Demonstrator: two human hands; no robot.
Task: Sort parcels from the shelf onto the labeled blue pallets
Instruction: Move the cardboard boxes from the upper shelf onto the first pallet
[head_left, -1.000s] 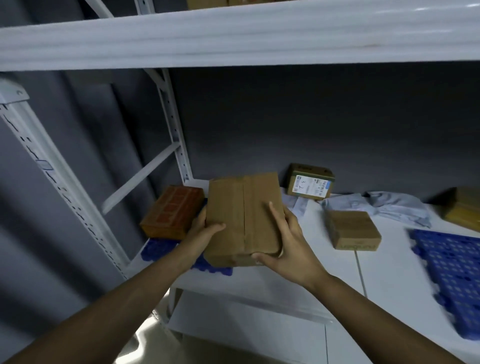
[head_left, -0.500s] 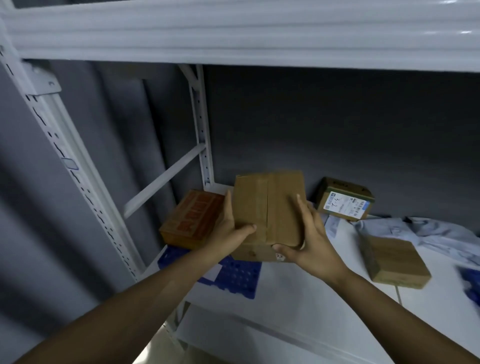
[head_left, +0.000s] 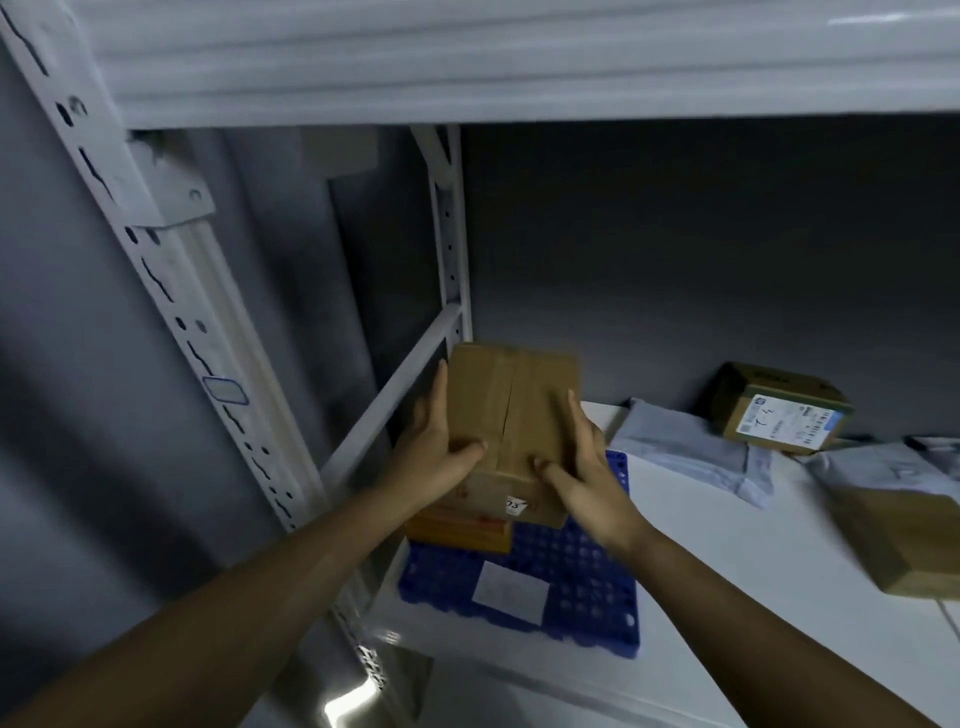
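I hold a brown taped cardboard parcel (head_left: 511, 410) between both hands over the far left corner of the white shelf (head_left: 727, 561). My left hand (head_left: 434, 454) grips its left side and my right hand (head_left: 584, 470) its right side. The parcel sits on or just above an orange-brown box (head_left: 457, 532), which is mostly hidden under it. That box rests on a blue grid pallet (head_left: 576, 587) bearing a white label (head_left: 511, 592). I cannot tell whether the parcel touches the box below.
A labelled cardboard box (head_left: 779, 410) stands at the back. Grey mailer bags (head_left: 685, 447) lie beside it. Another brown box (head_left: 904, 545) sits at the right. White rack uprights (head_left: 171, 291) stand left, and an upper shelf (head_left: 519, 62) hangs overhead.
Both hands have carried the parcel left and back, from beside the orange-brown box to over it on the blue pallet. The view has shifted left.
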